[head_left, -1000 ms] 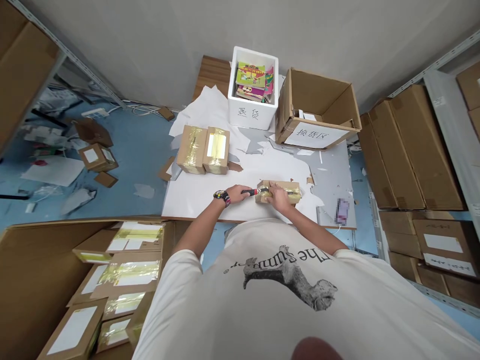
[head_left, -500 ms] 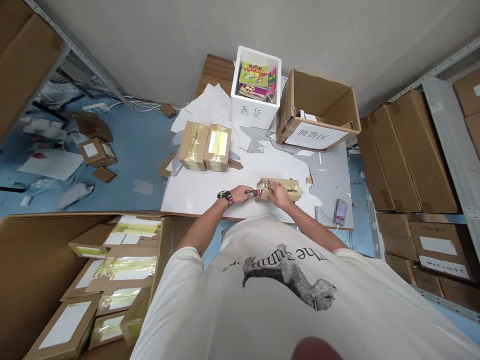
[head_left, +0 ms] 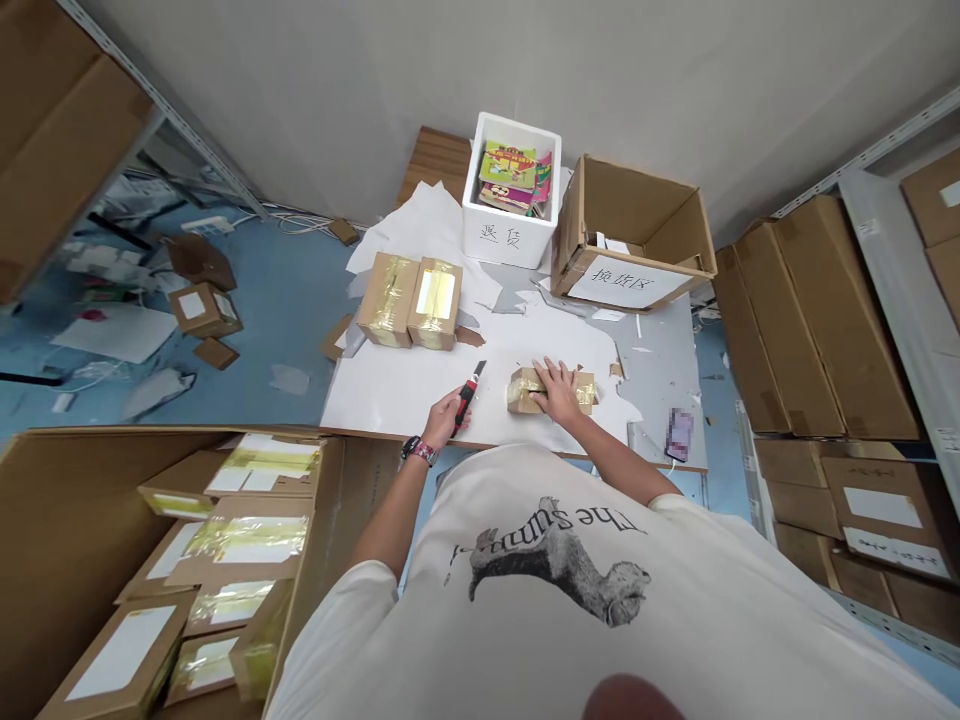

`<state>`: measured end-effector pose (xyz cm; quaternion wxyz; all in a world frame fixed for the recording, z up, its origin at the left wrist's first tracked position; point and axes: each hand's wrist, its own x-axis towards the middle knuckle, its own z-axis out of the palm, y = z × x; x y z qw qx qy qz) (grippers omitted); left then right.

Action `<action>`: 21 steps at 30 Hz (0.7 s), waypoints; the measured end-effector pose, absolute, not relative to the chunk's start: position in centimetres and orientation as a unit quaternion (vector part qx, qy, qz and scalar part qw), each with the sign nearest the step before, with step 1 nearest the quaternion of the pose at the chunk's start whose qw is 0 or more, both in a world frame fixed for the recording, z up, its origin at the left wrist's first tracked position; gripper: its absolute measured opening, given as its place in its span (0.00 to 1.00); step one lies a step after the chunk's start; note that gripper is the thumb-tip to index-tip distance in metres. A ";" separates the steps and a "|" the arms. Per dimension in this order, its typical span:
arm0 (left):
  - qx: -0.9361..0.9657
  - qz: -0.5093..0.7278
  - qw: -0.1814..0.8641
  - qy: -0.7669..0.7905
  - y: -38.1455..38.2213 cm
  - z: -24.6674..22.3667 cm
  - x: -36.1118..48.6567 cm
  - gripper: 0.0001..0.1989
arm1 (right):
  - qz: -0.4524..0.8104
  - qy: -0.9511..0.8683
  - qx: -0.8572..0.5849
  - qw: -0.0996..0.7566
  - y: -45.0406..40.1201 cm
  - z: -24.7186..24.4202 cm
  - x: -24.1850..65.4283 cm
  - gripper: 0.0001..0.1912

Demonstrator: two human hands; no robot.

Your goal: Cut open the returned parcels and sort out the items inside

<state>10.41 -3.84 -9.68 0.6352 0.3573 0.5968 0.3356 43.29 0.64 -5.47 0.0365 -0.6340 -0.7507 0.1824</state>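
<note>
A red and black utility knife [head_left: 466, 398] with its blade out points up and away in my left hand [head_left: 444, 420], whose fingers are wrapped round the handle. To the right, a small cardboard box [head_left: 525, 390] sealed with yellowish tape lies on the white-papered table [head_left: 390, 395]. My right hand [head_left: 559, 390] rests on top of this box with fingers spread, hiding its middle. A dark line, perhaps a slit, shows in the tape near the thumb. The knife is apart from the box.
Two taped boxes [head_left: 411, 300] stand at the table's left. Behind are a white foam box [head_left: 501, 240] of books and an open carton [head_left: 637, 285]. A phone [head_left: 679, 435] lies front right. A large carton [head_left: 150, 440] of parcels stands at the lower left.
My left hand has drawn back leftward from the box with the knife, whose blade now shows. The right hand's fingers have spread out over the box.
</note>
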 end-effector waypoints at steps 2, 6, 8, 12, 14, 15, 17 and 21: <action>0.437 0.327 0.607 0.578 -4.5 -9.0 11.2 0.41 | 0.188 -0.759 -0.623 0.034 1.1 -5.8 43.4 0.40; 0.663 0.258 0.450 0.540 -4.8 -7.3 11.7 0.26 | 0.182 -0.768 -0.613 0.048 1.8 -6.0 43.4 0.30; 0.727 0.205 0.382 0.532 -4.3 -6.7 11.9 0.23 | 0.187 -0.771 -0.606 0.059 2.2 -5.9 43.5 0.28; 0.774 0.140 0.312 0.533 -2.5 -6.1 12.9 0.23 | 0.204 -0.781 -0.587 0.066 3.1 -5.9 43.6 0.28; 0.792 0.125 0.280 0.528 -1.7 -6.0 13.3 0.23 | 0.204 -0.785 -0.581 0.061 3.3 -6.0 43.7 0.28; 0.801 0.121 0.266 0.522 -1.5 -6.1 13.3 0.23 | 0.203 -0.788 -0.579 0.058 3.3 -6.0 43.7 0.29; 0.816 0.121 0.246 0.508 -1.4 -6.2 13.1 0.23 | 0.203 -0.795 -0.569 0.053 3.2 -6.0 43.8 0.30; 0.815 0.144 0.235 0.509 -1.9 -6.9 11.8 0.23 | 0.226 -0.820 -0.525 0.038 3.2 -5.7 44.3 0.35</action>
